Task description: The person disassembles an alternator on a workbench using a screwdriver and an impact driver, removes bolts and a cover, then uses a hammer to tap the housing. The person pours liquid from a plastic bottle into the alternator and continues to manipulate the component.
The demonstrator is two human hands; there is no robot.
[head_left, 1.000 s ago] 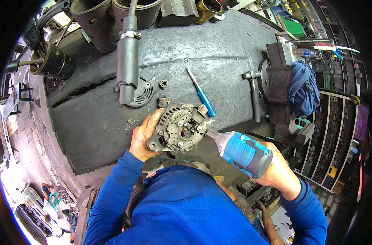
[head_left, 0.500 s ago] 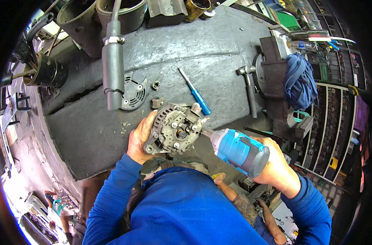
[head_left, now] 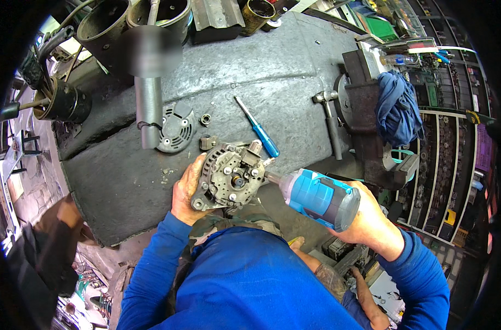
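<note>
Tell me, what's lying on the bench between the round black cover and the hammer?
In the head view, a blue-handled screwdriver lies between the cover and the hammer; a small nut lies there too.

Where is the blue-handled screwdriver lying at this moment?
In the head view, the blue-handled screwdriver lies on the grey workbench, just above the alternator, left of the hammer.

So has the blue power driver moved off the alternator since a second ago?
No. The blue power driver remains in the right hand, its tip against the alternator, just below the blue-handled screwdriver.
</note>
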